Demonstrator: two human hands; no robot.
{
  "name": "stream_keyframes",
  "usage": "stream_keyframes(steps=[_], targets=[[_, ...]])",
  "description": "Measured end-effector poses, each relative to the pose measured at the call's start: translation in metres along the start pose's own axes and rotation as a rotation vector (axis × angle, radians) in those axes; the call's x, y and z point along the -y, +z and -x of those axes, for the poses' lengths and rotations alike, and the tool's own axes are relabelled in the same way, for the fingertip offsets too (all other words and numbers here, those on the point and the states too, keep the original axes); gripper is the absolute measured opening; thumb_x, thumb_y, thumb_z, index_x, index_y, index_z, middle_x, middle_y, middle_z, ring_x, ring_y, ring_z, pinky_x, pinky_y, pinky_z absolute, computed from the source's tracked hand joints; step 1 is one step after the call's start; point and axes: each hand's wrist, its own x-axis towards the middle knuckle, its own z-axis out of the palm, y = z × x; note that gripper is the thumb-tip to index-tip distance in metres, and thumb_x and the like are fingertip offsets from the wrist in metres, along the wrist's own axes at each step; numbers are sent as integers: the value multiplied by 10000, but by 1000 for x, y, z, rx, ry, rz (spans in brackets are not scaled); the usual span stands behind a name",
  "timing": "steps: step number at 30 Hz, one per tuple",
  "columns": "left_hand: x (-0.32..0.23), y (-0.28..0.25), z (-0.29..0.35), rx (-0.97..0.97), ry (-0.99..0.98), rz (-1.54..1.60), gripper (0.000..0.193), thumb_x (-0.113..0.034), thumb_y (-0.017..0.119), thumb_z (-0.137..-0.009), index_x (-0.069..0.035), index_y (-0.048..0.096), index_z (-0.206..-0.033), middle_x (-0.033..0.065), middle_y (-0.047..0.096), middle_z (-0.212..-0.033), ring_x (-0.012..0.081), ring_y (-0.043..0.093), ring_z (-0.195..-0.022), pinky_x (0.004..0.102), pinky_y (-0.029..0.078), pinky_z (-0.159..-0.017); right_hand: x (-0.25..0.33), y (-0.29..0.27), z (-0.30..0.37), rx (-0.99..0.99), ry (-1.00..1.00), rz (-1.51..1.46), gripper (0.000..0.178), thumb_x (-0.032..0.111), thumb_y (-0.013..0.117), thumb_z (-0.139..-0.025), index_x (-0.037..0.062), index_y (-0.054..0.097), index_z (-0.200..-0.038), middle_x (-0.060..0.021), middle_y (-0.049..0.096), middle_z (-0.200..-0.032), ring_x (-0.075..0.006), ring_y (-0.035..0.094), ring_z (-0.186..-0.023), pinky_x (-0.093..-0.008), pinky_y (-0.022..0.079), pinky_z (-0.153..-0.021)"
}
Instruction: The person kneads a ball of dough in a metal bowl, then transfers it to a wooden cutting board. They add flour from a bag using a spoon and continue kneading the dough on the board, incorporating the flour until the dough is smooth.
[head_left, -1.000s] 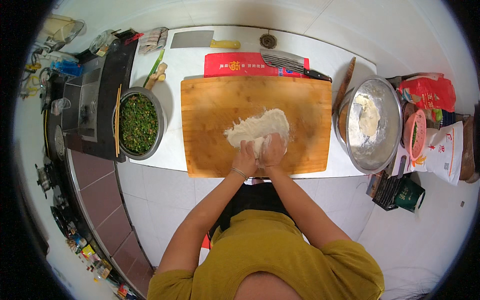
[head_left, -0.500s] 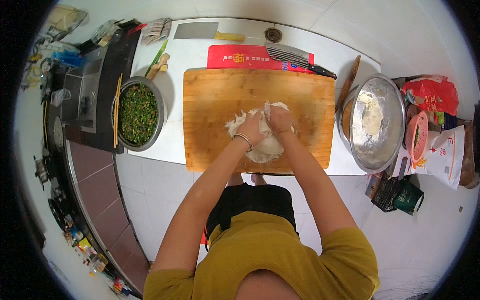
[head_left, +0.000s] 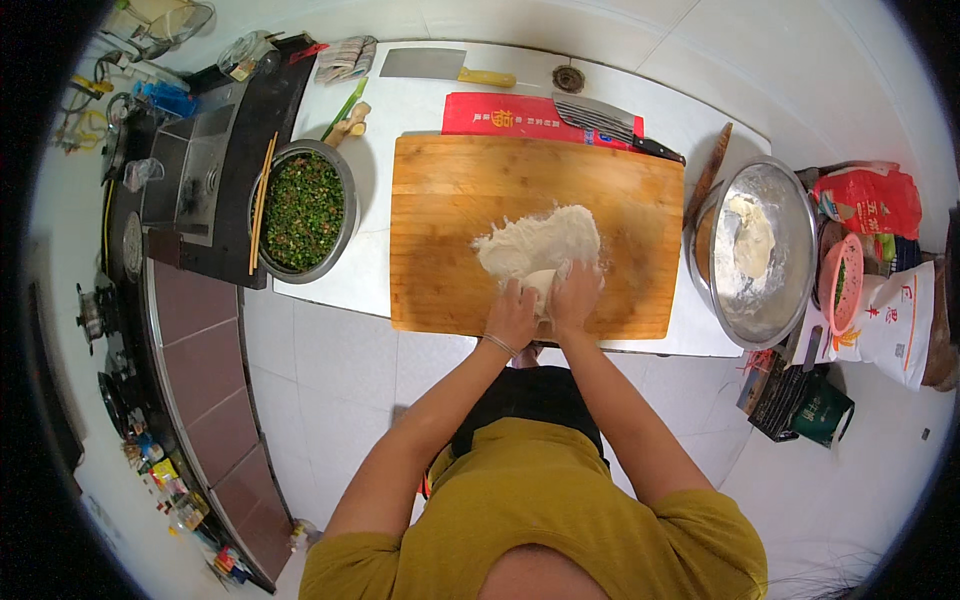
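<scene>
Just right of the frame's centre, I see the left hand and right hand side by side, their grip clamped on pale dough low on the wooden board. White flour spreads just above; at right stands a steel basin.

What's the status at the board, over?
Left hand and right hand on dough. Flour spread just beyond. Nothing blocking hands; cleaver lies beyond board.
</scene>
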Motion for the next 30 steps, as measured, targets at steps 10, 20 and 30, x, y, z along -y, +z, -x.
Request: stream_keyframes(steps=[10, 20, 30], targets=[[4, -36, -69, 440, -278, 216, 708, -358, 709, -669, 18, 387, -1176, 241, 368, -1165, 412, 496, -987, 426, 437, -861, -15, 11, -48, 61, -348, -166, 183, 220, 573, -731, 55, 546, -805, -127, 560, -840, -310, 532, -840, -409, 430, -731], [2, -25, -112, 576, -423, 56, 758, -399, 733, -647, 15, 376, -1172, 259, 417, -1166, 384, 506, -1029, 417, 434, -878, -11, 24, -101, 152, -582, -42, 214, 260, 558, -768, 56, 620, -786, -136, 597, -668, -295, 588, -615, -387, 478, -563], [-18, -2, -16, 141, -135, -156, 655, -263, 740, -618, -37, 386, -1121, 194, 407, -1151, 368, 552, -889, 443, 475, -689, 11, -23, -50, 451, 6, 170, 445, 422, 424, -858, 36, 646, -865, -144, 611, -728, -307, 604, -694, -440, 470, -627]])
